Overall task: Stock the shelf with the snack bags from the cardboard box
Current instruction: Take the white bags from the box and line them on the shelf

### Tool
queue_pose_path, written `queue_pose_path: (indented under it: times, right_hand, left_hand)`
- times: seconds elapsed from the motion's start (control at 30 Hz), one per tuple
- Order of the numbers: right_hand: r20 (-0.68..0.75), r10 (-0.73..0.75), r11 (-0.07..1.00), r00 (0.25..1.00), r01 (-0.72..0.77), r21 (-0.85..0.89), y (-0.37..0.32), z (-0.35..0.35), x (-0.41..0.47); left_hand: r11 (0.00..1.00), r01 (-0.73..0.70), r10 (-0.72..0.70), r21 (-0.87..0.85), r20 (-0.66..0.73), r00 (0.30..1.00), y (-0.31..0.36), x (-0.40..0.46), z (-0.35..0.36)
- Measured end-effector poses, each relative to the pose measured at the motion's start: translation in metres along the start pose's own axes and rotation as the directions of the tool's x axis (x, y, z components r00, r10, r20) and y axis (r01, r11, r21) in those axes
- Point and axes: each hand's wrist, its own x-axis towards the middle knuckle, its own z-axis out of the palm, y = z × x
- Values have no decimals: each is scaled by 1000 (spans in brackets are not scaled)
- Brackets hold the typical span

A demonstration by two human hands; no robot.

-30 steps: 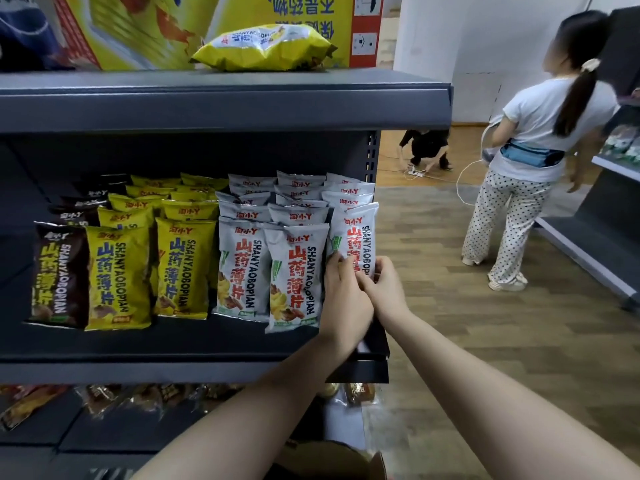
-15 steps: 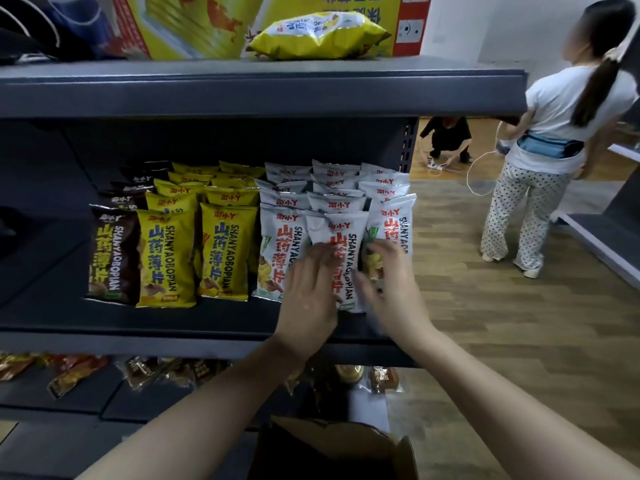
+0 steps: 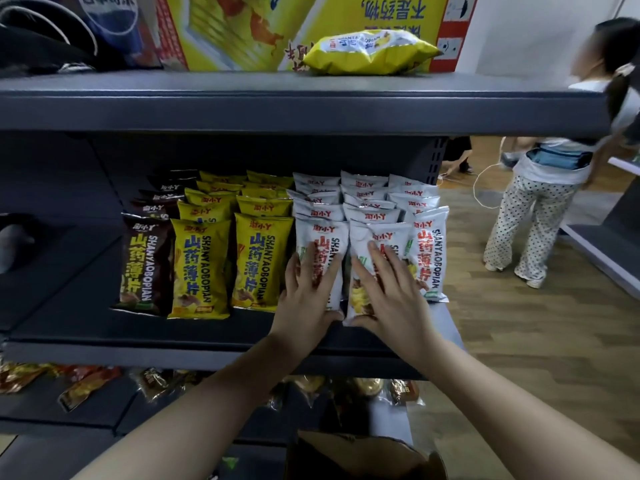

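Rows of snack bags stand on the middle shelf (image 3: 173, 336): brown bags (image 3: 145, 268) at left, yellow bags (image 3: 201, 268), then white bags. My left hand (image 3: 308, 292) lies flat with straight fingers on the front white bag (image 3: 325, 237) of the left white row. My right hand (image 3: 391, 292) presses flat on the front white bag (image 3: 360, 292) of the middle white row. A third white bag (image 3: 429, 254) stands at the shelf's right end. The cardboard box (image 3: 367, 455) sits below, at the bottom edge of the view.
A loose yellow bag (image 3: 370, 51) lies on the top shelf (image 3: 277, 105) before a yellow carton (image 3: 242, 29). The lower shelf holds several small wrapped snacks (image 3: 86, 386). A person (image 3: 547, 202) stands on the wooden floor at right, beside another shelf (image 3: 609, 251).
Both hands moved left from the right-end white bag onto the two neighbouring front white bags, fingers now spread flat. The view moved closer and shifted left.
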Motion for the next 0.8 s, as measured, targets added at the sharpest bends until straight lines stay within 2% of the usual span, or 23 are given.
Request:
queue_pose_path:
  times: [0.1, 0.3, 0.47, 0.6, 0.73, 0.8]
  right_hand:
    - [-18, -9, 999, 1000, 9, -45, 4, -1, 0]
    - [-38, 9, 998, 999, -11, -64, 4, 3, 4]
    - [-39, 6, 995, 999, -10, -99, 5, 5, 5]
    - [-46, -9, 997, 999, 5, -71, 4, 2, 3]
    - [-11, -12, 1000, 1000, 12, 0, 3, -4, 2]
    - [-46, -7, 998, 999, 9, 59, 0, -8, 1]
  left_hand:
    - [1000, 25, -24, 5, -29, 999, 3, -1, 2]
    - [983, 173, -161, 63, -163, 973, 9, 4, 9]
    - [979, 200, -192, 41, -148, 970, 14, 7, 10]
    - [985, 165, -157, 46, -150, 976, 10, 2, 11]
    - [997, 61, -50, 56, -173, 984, 3, -7, 11]
    - [999, 7, 5, 54, -213, 977, -4, -11, 10]
